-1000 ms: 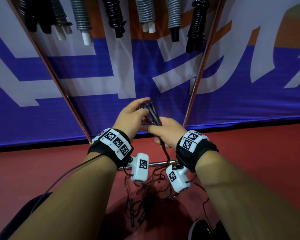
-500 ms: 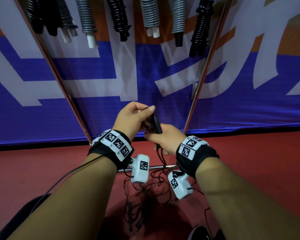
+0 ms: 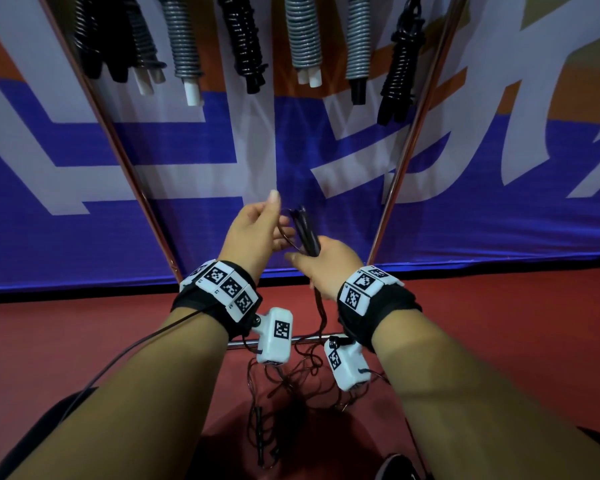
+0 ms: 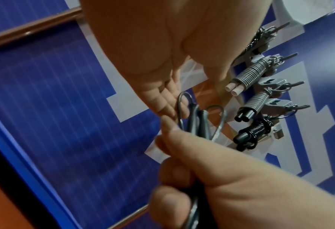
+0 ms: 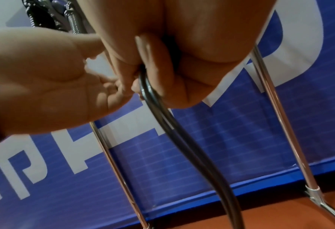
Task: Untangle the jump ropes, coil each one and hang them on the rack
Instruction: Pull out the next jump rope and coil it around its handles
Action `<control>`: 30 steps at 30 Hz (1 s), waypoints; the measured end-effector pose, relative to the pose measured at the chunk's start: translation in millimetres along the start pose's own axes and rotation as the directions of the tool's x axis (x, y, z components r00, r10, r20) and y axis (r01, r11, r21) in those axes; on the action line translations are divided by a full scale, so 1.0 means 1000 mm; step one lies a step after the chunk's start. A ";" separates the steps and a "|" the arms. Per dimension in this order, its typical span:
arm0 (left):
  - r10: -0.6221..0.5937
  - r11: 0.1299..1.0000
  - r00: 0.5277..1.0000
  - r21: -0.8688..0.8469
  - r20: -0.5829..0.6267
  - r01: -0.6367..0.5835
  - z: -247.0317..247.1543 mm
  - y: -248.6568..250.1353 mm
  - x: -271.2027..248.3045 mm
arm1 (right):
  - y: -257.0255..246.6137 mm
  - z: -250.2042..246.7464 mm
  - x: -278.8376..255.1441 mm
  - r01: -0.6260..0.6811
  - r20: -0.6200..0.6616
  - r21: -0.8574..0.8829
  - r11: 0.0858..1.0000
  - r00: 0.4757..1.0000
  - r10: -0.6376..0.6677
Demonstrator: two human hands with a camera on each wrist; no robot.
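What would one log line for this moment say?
right hand: grips jump rope handles | left hand: fingers at cord loop | floor tangle: unsorted | rack: coiled ropes hanging

Glossy metal rack (image 3: 394, 188), shiny dark plastic-coated jump rope (image 3: 305, 230), matt red floor (image 3: 499, 323)

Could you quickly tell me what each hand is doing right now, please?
Left hand: open, fingers relaxed beside the loops, gripping nothing.
Right hand: closed around the folded dark grey jump rope cord.
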State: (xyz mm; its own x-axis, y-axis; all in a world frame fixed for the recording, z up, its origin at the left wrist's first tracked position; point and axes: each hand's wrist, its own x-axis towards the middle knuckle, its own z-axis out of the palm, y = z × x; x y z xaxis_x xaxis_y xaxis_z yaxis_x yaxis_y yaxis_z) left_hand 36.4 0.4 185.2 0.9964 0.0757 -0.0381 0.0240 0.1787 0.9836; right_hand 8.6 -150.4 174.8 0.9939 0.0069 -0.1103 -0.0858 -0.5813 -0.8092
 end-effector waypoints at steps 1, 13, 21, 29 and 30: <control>-0.061 0.998 0.998 -0.021 -0.013 0.060 0.000 -0.001 0.000 | -0.003 -0.003 -0.001 -0.007 -0.016 0.028 1.000 1.000 0.007; -0.507 0.859 0.642 0.402 0.576 0.317 -0.001 -0.018 -0.045 | -0.016 -0.028 -0.005 0.062 -0.209 0.211 0.976 0.978 -0.017; -0.387 0.912 0.706 0.358 0.593 0.200 -0.011 -0.018 -0.038 | 0.005 -0.029 0.009 0.000 -0.156 0.270 0.963 0.987 0.044; -0.352 0.882 0.819 0.454 0.453 0.128 -0.004 -0.024 -0.028 | 0.015 -0.026 0.016 -0.034 -0.130 0.209 0.977 0.990 0.062; -0.357 0.880 0.819 0.455 0.450 0.133 -0.002 -0.024 -0.029 | 0.015 -0.026 0.016 -0.033 -0.131 0.197 0.980 0.990 0.060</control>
State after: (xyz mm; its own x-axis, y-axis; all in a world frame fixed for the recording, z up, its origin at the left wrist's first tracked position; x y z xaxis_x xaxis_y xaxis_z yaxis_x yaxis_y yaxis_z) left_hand 7.0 -3.7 162.3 0.8437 -0.4434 -0.3027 0.1910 -0.2790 0.9411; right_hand 25.0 -180.1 175.2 0.9875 -0.1348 -0.0816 -0.1304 -0.4095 -0.9029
